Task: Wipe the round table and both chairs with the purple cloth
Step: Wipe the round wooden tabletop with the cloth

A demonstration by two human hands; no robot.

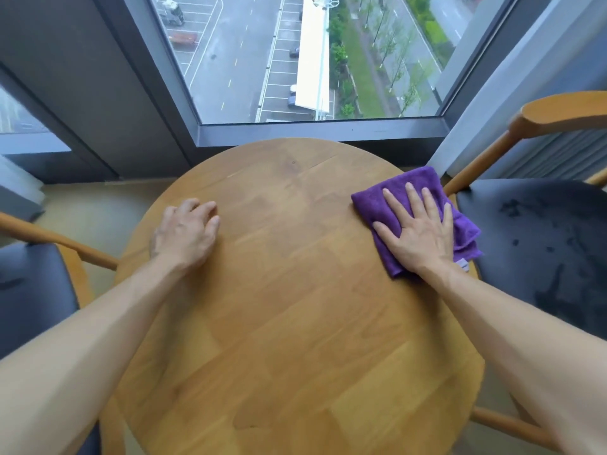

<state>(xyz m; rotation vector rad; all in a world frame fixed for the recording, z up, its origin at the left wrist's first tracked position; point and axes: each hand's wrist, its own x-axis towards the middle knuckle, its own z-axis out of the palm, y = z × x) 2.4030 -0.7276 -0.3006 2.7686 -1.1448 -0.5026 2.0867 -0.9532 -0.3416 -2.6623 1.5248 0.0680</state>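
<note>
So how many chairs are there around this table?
2. One chair stands at the table's right edge, near the cloth; the other chair is at its left edge. Any behind the camera would be hidden.

Item count, head view:

- Table: one, round, wooden, centre of frame.
- Cloth: one, purple, folded, at the right edge of the table.
- Chairs: two. Left chair at lower left of frame; right chair at right of frame. Each has one dark seat and a wooden frame.
- Hands: two. Left hand at centre left; right hand at centre right.
- Windows: two panes. Large window at top centre; small window at upper left.
</note>
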